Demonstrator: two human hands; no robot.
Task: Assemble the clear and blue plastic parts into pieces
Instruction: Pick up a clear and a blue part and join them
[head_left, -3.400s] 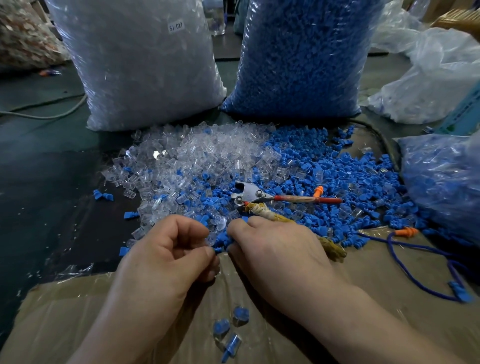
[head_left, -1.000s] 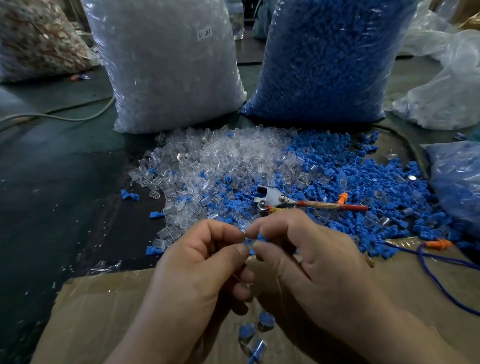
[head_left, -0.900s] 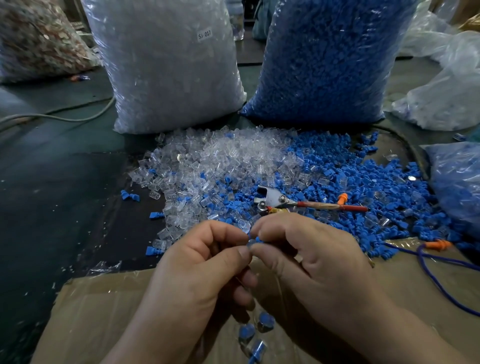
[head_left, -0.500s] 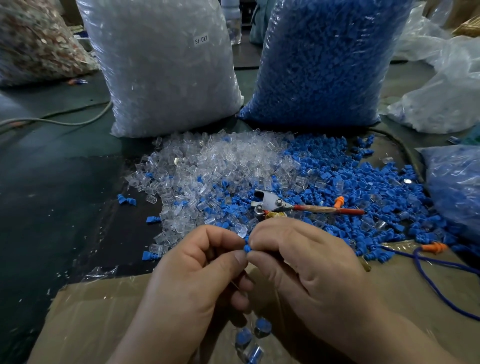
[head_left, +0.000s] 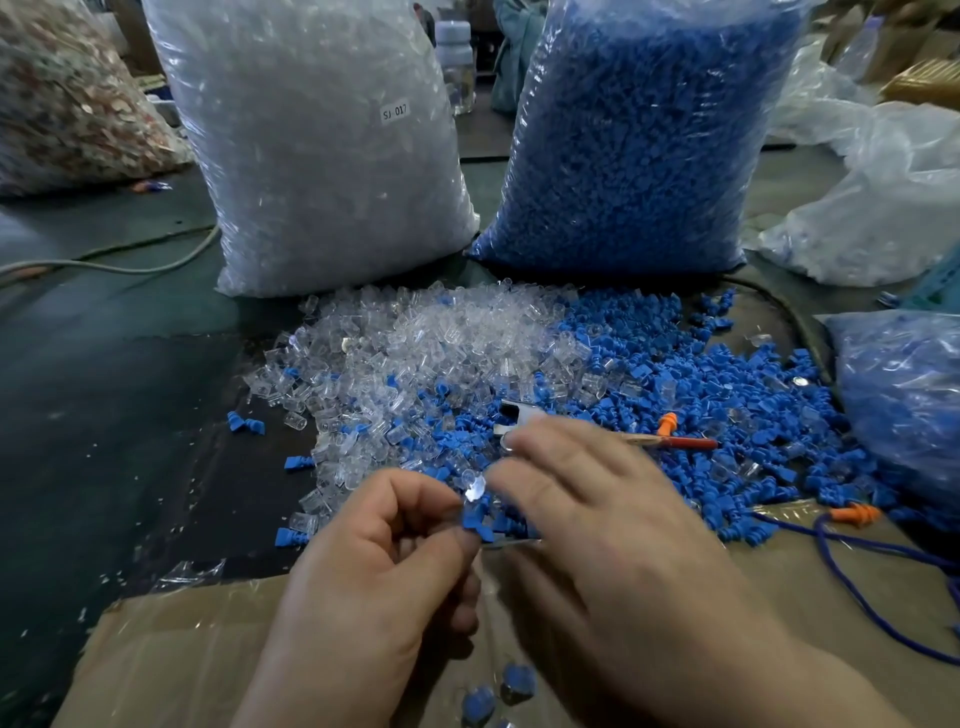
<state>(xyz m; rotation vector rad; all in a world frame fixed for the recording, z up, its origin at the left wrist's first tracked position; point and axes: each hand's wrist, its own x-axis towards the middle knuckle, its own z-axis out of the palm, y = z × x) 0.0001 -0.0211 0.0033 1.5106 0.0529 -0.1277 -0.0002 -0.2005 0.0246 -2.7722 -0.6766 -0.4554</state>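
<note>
My left hand (head_left: 384, 566) pinches a small joined piece (head_left: 474, 501), clear on top and blue below, between thumb and forefinger. My right hand (head_left: 597, 525) hovers just right of it with fingers spread and straight, blurred by motion, holding nothing. Beyond the hands lies a heap of loose clear parts (head_left: 415, 343) and, to its right, a heap of loose blue parts (head_left: 701, 384). A few joined pieces (head_left: 498, 691) lie on the cardboard (head_left: 182, 639) below my hands.
A big bag of clear parts (head_left: 322, 145) and a big bag of blue parts (head_left: 639, 135) stand at the back. Pliers with a red handle (head_left: 680, 442) lie in the blue heap. Another plastic bag (head_left: 909, 405) sits right, orange earplugs on a blue cord (head_left: 852, 514) beside it.
My right hand has let go of the piece and opened, its fingers moving up and away. My left hand still holds the joined piece, now plainly showing.
</note>
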